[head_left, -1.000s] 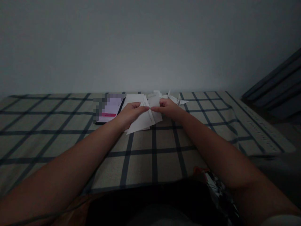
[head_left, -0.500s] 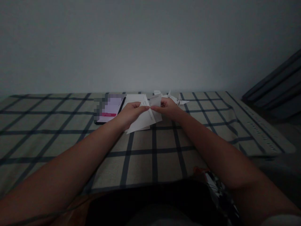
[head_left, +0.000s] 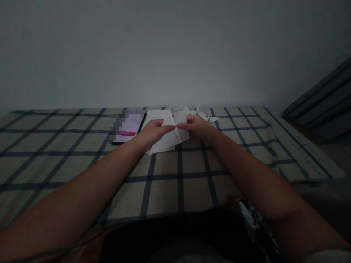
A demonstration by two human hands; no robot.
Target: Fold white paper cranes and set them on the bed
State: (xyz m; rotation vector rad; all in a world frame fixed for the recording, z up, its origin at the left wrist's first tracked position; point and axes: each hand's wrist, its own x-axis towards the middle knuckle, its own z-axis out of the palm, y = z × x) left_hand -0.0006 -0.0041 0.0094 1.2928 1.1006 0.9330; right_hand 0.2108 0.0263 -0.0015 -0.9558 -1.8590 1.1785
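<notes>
Pretty dim in here, everything has a grey-blue cast. Straight ahead of me is a plain pale wall (head_left: 175, 51) that fills the whole top half of the view. Below it, the surface I'm sitting at is covered by a beige cloth (head_left: 55, 146) checked with dark lines, and a patterned border strip (head_left: 304, 146) runs down its right edge. Off to the right, next to the wall, there's a dark striped thing (head_left: 323, 102) set at a slant. Can't tell what it is.

Matt white paper sheet (head_left: 167, 140) lies on woven checked cloth (head_left: 192, 182); the phone (head_left: 127, 128) screen looks glossy.
</notes>
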